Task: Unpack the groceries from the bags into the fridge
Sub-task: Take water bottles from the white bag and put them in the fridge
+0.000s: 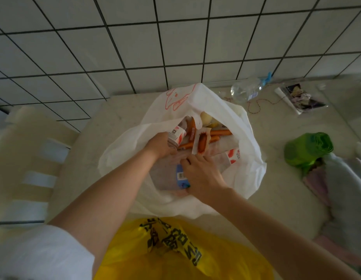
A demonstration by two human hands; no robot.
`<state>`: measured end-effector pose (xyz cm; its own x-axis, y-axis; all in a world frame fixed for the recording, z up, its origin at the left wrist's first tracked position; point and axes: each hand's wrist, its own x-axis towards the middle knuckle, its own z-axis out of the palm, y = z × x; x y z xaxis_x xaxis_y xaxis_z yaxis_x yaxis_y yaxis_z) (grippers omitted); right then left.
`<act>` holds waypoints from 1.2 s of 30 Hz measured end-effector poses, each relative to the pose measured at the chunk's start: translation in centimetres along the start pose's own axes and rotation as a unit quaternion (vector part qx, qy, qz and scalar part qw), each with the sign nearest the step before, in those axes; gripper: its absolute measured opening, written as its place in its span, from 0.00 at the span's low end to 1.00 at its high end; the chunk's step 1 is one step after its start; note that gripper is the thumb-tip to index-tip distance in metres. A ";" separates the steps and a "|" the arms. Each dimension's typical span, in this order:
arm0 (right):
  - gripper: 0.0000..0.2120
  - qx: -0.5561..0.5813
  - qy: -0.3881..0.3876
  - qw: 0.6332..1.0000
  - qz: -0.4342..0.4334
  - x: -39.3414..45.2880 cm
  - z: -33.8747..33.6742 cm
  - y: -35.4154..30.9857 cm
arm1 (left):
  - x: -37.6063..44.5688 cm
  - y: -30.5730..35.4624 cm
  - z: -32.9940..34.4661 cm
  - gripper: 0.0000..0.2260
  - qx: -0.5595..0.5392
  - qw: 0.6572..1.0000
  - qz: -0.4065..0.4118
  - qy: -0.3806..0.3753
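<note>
Beige countertop (276,199) carries a white plastic bag (246,174) holding sausages (220,132) and packets. Nearer lies a yellow bag (175,259); right, a green bag roll (307,150) and a clear bottle (246,90). Inside the white bag, the left hand (160,145) grips a red-and-white carton (176,134); the right hand (202,174) rests, fingers extended, over a blue-labelled packet (181,175).

The white bag (244,164) gapes open around both my hands, red drawing on its far wall. By my left hand (158,145) stands a red-and-white carton (176,134); past my right hand (202,174) lie orange sausages (218,132) and a sachet (202,141); beneath it, a blue pack (180,175). The yellow bag (175,249) sits nearest me.
</note>
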<state>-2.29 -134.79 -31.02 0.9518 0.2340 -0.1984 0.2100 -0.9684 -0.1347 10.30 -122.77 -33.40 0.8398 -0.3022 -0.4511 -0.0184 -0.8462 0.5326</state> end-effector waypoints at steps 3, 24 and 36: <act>0.29 0.007 0.012 0.999 0.037 -1.9 -0.9 1.3 | -1.0 0.6 -0.5 0.30 -0.020 1.000 0.004 0.009; 0.15 0.452 0.101 0.835 0.296 -18.9 -3.2 1.6 | -18.5 4.0 -4.0 0.24 -0.251 0.960 0.041 0.121; 0.18 0.681 0.027 0.711 0.176 -21.6 -1.9 -4.5 | -32.2 -3.5 4.2 0.28 -0.529 0.845 -0.052 0.057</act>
<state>-23.38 -135.61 -24.23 0.9065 -0.0408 -0.4203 -0.4197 0.0237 -0.9074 -18.94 -111.95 -23.76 0.8553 -0.1547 -0.4945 0.5030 0.0191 0.8640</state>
